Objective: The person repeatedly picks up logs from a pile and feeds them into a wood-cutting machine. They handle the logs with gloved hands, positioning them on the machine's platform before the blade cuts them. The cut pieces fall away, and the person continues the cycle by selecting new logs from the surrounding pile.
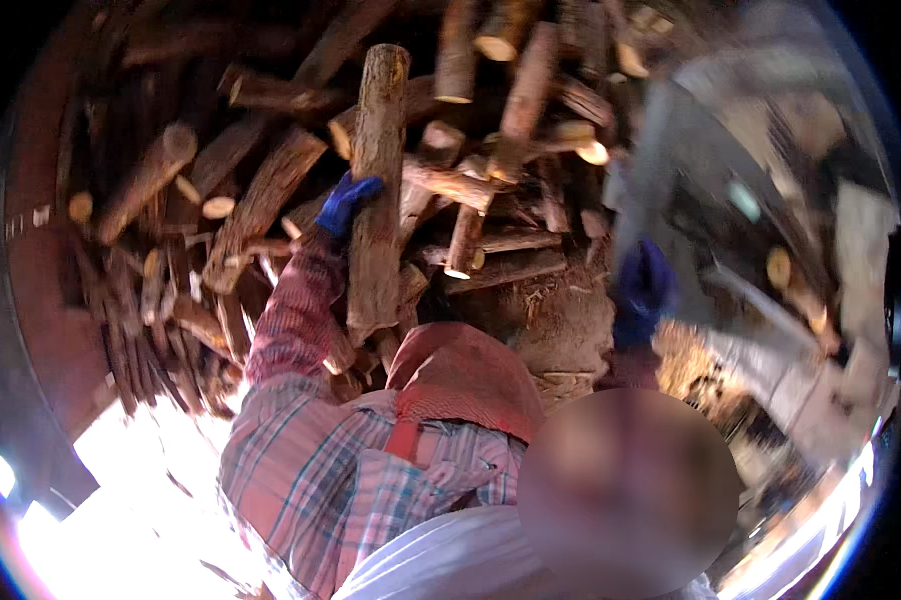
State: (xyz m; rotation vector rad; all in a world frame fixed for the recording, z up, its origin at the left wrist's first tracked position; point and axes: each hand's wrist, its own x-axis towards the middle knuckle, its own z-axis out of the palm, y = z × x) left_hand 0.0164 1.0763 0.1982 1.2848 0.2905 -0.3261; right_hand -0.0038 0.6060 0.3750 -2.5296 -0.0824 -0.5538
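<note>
Holding a long, thick, rough-barked brown log (378, 235), the blue-gloved left hand (348, 205) is wrapping its grip closed against the log's left side, near mid-length. The log is standing nearly upright in the view, in front of a large heap of brown cut logs with pale sawn ends (265, 210); whether its lower end is touching anything, I cannot tell. Well apart, the blue-gloved right hand (645, 290) is hovering beside a broad grey surface (685, 170). Blur is hiding its fingers, so I cannot tell whether that grip is open or closed; no log is showing in it. Judging progress, one log is being handled and apparently not yet set down, while many more are lying loosely crossed in the heap, so much handling is seemingly waiting.
</note>
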